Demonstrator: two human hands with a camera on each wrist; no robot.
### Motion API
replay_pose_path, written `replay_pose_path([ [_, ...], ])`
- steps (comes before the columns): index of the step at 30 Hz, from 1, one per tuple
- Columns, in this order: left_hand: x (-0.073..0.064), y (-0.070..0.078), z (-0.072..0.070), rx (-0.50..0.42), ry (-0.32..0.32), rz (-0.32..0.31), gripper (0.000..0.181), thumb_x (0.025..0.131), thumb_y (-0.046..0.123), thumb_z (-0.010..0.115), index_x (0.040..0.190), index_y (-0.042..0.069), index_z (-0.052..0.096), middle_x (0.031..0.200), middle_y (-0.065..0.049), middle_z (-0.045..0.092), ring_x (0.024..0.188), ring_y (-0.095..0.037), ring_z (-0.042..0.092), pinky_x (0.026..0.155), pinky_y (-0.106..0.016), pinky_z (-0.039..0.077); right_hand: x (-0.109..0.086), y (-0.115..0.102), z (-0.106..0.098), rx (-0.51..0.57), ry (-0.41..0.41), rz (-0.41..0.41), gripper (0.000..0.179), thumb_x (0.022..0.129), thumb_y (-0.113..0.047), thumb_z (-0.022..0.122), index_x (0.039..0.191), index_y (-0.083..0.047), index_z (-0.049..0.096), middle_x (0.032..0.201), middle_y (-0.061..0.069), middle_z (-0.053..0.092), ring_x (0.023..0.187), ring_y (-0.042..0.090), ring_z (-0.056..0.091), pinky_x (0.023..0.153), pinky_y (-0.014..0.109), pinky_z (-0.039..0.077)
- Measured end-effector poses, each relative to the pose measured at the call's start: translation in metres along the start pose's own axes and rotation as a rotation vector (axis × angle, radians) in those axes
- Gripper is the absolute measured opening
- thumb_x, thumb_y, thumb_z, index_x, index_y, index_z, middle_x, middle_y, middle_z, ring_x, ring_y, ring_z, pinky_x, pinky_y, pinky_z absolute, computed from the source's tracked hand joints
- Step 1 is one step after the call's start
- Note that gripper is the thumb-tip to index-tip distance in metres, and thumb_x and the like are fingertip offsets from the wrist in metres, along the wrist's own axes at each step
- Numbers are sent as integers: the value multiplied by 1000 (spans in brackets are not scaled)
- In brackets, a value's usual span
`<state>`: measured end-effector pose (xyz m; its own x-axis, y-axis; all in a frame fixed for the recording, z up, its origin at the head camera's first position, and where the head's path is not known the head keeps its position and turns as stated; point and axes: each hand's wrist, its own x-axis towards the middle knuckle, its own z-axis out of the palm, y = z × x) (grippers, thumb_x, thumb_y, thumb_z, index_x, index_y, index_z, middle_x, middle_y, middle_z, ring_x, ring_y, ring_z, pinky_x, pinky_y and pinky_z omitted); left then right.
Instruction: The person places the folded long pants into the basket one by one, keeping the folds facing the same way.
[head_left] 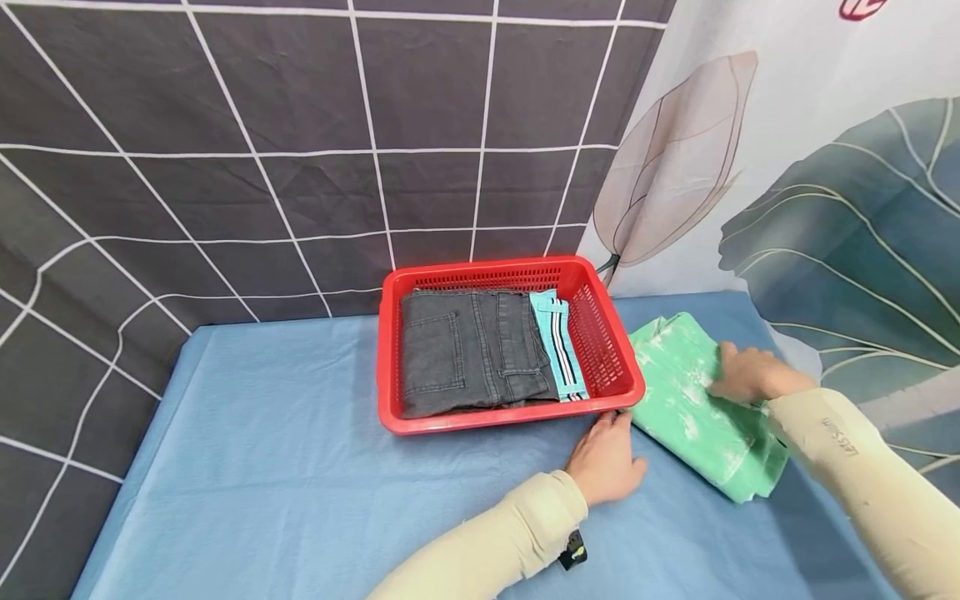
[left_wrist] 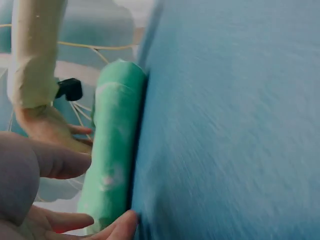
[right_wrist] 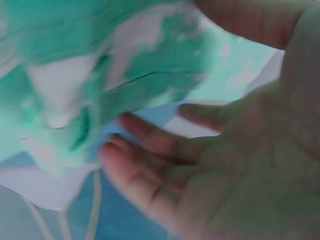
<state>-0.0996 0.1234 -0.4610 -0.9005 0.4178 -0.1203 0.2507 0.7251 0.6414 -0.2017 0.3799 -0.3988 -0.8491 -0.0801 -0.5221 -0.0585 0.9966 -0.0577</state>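
Note:
A folded green garment with white patches (head_left: 697, 408) lies on the blue-covered table, close by the right end of a red plastic basket (head_left: 420, 427). My left hand (head_left: 606, 458) is on the table below the basket's front right corner, its fingertips near the garment's left edge. In the left wrist view the thumb and fingers are spread beside the rolled-looking fold of the green garment (left_wrist: 114, 145). At the garment's far right edge is my right hand (head_left: 757, 373). The right wrist view shows its fingers (right_wrist: 145, 185) loosely extended beneath the garment's seamed edge (right_wrist: 155, 75).
Inside the basket are folded dark grey jeans (head_left: 457, 358) and a turquoise folded piece with black and white stripes (head_left: 558, 346). A dark grid-patterned curtain (head_left: 300, 150) hangs behind the table (head_left: 262, 467); a leaf-print curtain (head_left: 825, 208) hangs at the right.

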Motion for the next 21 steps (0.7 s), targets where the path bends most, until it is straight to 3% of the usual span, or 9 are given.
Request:
replay_pose_path([
  [3,1,2,-1,-148,-24,-74,68,89,28,73,151,19,46,110,4,69,117,-9,59,96,-24,47,4,14,2,79,66,-94,82,97,-31,62,139,25,20,131,56,31,120,71,32,95,73,36],
  [5,2,3,-1,-254,-36,-129,69,88,27,74,151,23,46,87,6,68,103,-8,62,90,-25,49,7,22,4,140,88,-137,80,101,-31,57,142,26,17,134,55,30,122,69,33,96,72,36],
  [7,3,5,0,-361,-41,-174,70,87,24,76,151,24,47,80,6,64,92,-6,60,84,-25,50,9,28,6,199,87,-157,80,104,-32,53,143,26,14,136,54,29,122,68,35,95,71,37],
  [12,4,7,2,-515,-25,-228,69,83,19,78,147,26,52,110,2,69,87,-3,61,79,-25,50,13,40,8,285,43,-140,82,107,-39,46,146,24,12,139,52,25,124,66,35,93,71,39],
  [17,7,8,4,-566,2,-248,66,81,15,78,142,26,55,111,-2,70,87,-4,63,78,-25,51,17,45,9,312,22,-123,85,105,-45,48,147,22,17,141,51,25,125,66,34,93,69,41],
  [21,7,8,5,-601,-17,-239,67,83,15,78,144,27,53,120,-1,67,93,-5,65,81,-26,51,16,46,8,307,6,-102,88,104,-49,47,147,22,18,142,51,23,127,68,28,95,71,37],
])
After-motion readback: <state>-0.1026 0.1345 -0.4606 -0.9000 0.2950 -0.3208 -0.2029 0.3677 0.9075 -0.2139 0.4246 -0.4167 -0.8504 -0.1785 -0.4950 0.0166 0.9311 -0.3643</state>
